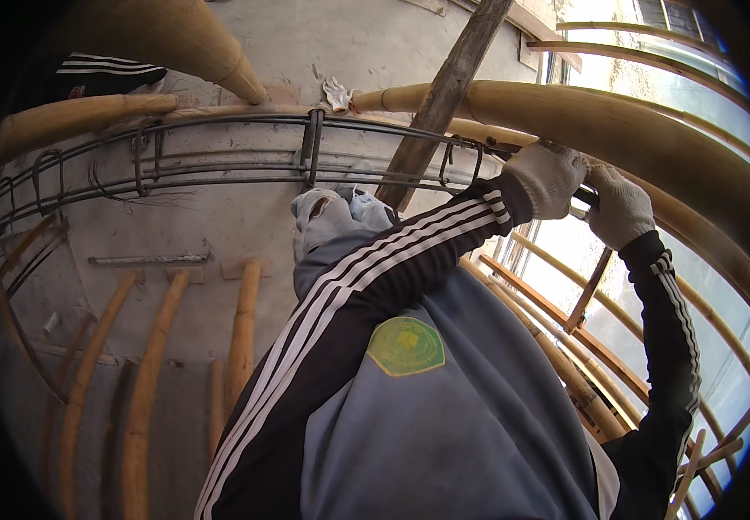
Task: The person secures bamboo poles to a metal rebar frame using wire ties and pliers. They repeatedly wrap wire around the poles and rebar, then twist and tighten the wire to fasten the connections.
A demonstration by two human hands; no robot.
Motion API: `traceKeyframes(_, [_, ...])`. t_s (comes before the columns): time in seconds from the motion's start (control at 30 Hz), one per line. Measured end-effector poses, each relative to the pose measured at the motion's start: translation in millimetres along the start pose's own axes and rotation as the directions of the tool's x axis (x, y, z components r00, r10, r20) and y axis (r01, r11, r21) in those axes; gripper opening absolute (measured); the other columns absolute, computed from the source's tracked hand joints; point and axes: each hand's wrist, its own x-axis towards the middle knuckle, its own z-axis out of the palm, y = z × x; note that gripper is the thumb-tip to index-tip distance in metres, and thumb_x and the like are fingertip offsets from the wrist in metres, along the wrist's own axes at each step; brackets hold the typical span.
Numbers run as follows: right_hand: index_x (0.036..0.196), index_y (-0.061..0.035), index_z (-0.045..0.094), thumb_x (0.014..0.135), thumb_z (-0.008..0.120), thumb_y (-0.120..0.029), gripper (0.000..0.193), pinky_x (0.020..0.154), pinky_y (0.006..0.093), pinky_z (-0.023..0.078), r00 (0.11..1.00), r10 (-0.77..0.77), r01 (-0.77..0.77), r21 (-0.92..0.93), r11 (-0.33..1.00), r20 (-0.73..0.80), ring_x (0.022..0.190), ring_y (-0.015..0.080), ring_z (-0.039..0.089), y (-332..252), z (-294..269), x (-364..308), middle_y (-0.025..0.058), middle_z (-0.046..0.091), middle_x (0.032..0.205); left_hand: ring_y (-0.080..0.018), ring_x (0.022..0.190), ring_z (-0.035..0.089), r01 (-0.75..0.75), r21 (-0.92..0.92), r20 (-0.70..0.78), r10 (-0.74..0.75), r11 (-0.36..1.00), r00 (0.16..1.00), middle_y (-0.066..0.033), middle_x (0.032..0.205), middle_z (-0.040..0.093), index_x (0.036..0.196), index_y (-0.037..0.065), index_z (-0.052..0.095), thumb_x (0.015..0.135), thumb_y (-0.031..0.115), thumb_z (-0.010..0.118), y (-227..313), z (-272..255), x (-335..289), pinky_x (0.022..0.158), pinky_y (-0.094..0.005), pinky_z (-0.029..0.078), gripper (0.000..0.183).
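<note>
Tying in hand at the right end of the rebar cage (219,165).
Your left hand (548,178) and right hand (619,206), gloved, have fingers closed around the bars there, against the bamboo pole (617,130); whether they hold a tool, I cannot tell. Next, I judge: cinch firmly.

Support: a grey concrete floor (245,217), rough and stained, seen from above. On it lay a short grey metal bar (148,258), a small pale tube (51,323) near the left, and a crumpled white glove (336,93) near the far edge. Bamboo poles (242,334) ran side by side across the lower left, though whether they rested on the floor or stood clear of it could not be told.
</note>
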Motion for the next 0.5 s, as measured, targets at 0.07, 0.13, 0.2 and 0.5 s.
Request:
traceKeyframes(0.07, [0.121, -0.0077, 0.068, 0.083, 0.065, -0.003, 0.038, 0.095, 0.0448, 0.057, 0.996, -0.019, 0.01, 0.092, 0.996, 0.089, 0.105, 0.0337, 0.072, 4, -14, 8, 0.0168, 0.075, 0.111, -0.0334, 0.104, 0.069, -0.074, -0.075, 0.002, 0.074, 0.994, 0.997, -0.0206, 0.115, 0.065, 0.118, 0.001, 0.065, 0.078, 0.028, 0.074, -4, -10, -1, 0.091, -0.0452, 0.059, 0.049])
traceKeyframes(0.13, [0.116, -0.0033, 0.07, 0.086, 0.063, -0.002, 0.031, 0.092, 0.0427, 0.057, 0.954, 0.0, -0.028, 0.087, 0.996, 0.301, 0.097, 0.0343, 0.073, 8, -24, 17, 0.0188, 0.075, 0.101, -0.0336, 0.105, 0.068, -0.112, -0.075, 0.066, 0.117, 0.991, 0.991, -0.0206, 0.118, 0.065, 0.121, 0.002, 0.065, 0.078, 0.029, 0.074, -6, -16, -2, 0.092, -0.0452, 0.059, 0.051])
traceKeyframes(0.2, [0.111, -0.0011, 0.07, 0.088, 0.062, -0.003, 0.024, 0.084, 0.0411, 0.055, 0.923, 0.001, -0.099, 0.235, 0.967, 0.384, 0.085, 0.0306, 0.068, 11, -24, 24, 0.0167, 0.072, 0.092, -0.0329, 0.107, 0.068, -0.174, -0.03, 0.074, 0.175, 0.984, 0.982, -0.0191, 0.121, 0.065, 0.127, 0.005, 0.063, 0.083, 0.03, 0.071, -6, -16, -3, 0.094, -0.046, 0.056, 0.051])
traceKeyframes(0.5, [0.112, 0.0013, 0.066, 0.096, 0.06, -0.003, 0.018, 0.076, 0.0361, 0.055, 0.89, -0.044, -0.185, 0.448, 0.875, 0.454, 0.077, 0.0177, 0.064, 25, -3, 26, 0.0104, 0.071, 0.095, -0.0294, 0.107, 0.067, -0.076, 0.214, -0.086, 0.096, 0.974, 0.992, -0.0147, 0.116, 0.068, 0.132, 0.005, 0.061, 0.094, 0.026, 0.064, 3, 33, -6, 0.088, -0.0466, 0.054, 0.043])
